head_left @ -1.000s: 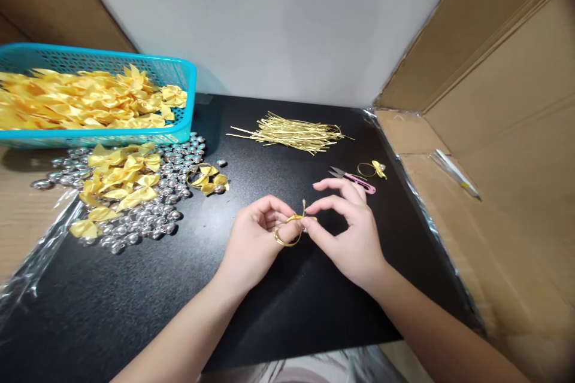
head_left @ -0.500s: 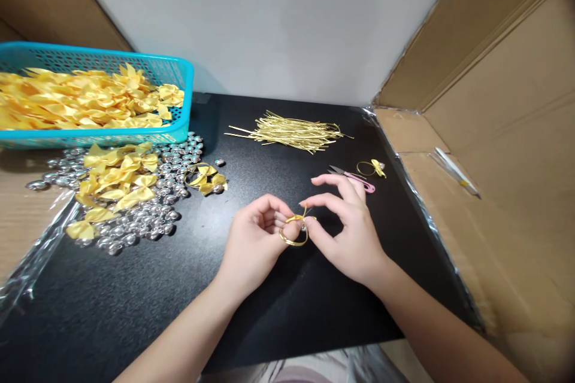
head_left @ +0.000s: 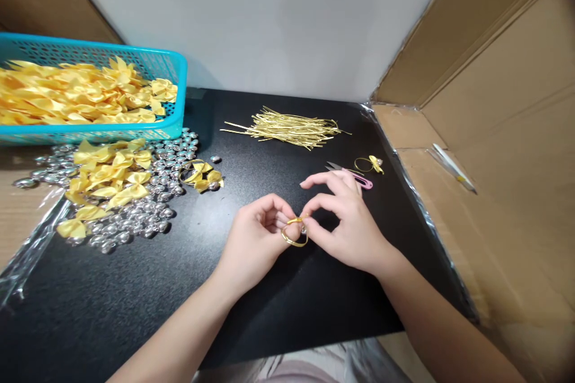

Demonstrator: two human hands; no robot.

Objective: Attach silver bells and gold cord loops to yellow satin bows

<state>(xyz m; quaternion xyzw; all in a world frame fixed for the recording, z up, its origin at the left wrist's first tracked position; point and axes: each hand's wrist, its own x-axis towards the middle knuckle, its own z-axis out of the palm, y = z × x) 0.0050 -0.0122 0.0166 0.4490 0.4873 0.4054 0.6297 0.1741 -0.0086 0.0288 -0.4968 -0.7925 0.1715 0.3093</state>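
Note:
Between the tips of my left hand (head_left: 260, 230) is a loop of gold cord (head_left: 294, 243), its lower curve hanging below the fingers. A small piece of yellow ribbon shows at the top of the loop, mostly covered by the fingertips. My right hand (head_left: 348, 227) meets it from the other side, thumb and index finger pinched together at the ribbon and cord, the other fingers raised. A bit of silver bead peeks out under the right thumb. Just beyond the right hand lie pink-handled thread snips (head_left: 363, 181).
A blue basket (head_left: 179, 96) of yellow bows stands at the back left. Before it lie loose bows (head_left: 130, 194), silver beads (head_left: 148, 218) and finished-looking loops with bows (head_left: 202, 176). Gold cords (head_left: 291, 128) lie at the back, another bow loop (head_left: 372, 163) right, tweezers (head_left: 451, 167) on cardboard.
My right thumb and index finger have closed together at the ribbon; before, they were apart with a cord end standing up between them. My left hand keeps its hold. The view has shifted slightly.

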